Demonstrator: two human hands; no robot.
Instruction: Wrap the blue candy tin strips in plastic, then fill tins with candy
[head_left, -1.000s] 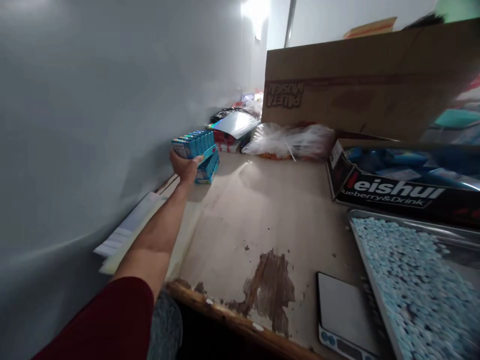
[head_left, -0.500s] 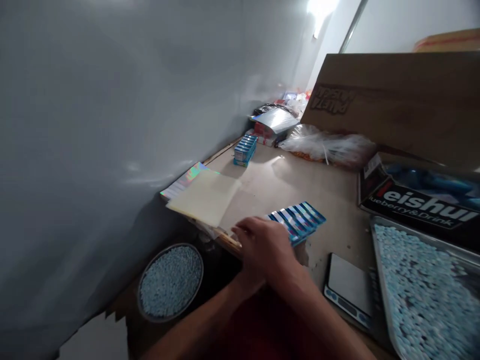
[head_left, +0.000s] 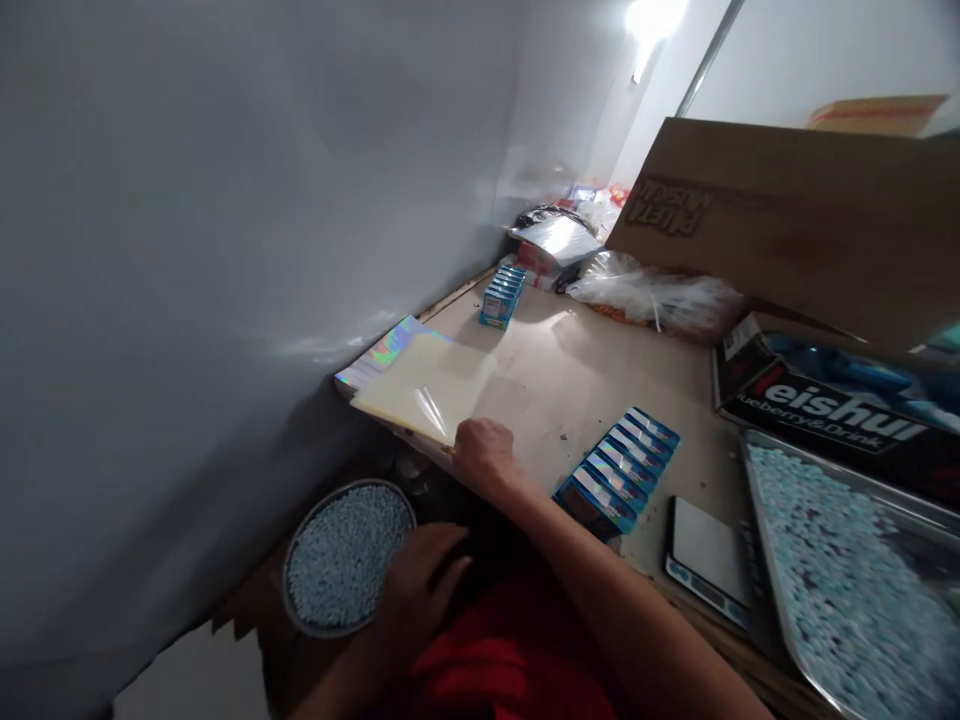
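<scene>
My right hand (head_left: 484, 455) is closed at the near right corner of a stack of pale yellowish, see-through plastic sheets (head_left: 420, 385). A bright glare streak runs across the top sheet beside the fingers, which seem to pinch its corner. Below the table edge, my left hand (head_left: 426, 575) is somewhat blurred, its thumb and fingers apart with nothing between them. Close to its left stands a round bowl of small pale blue pieces (head_left: 349, 555). To the right of my right forearm lies a row of blue shiny small boxes (head_left: 622, 470).
Another row of blue boxes (head_left: 502, 297) stands near the wall. On the right are a digital scale (head_left: 709, 550), a metal tray (head_left: 784, 610) of pale blue pieces and a black printed carton (head_left: 832, 410). Plastic bags (head_left: 652, 290) lie at the back, before a large cardboard flap (head_left: 787, 220).
My hands, together near the table edge before, are now apart: the left moved down toward the bowl, the right slightly left to the sheet corner. The view shifted a little.
</scene>
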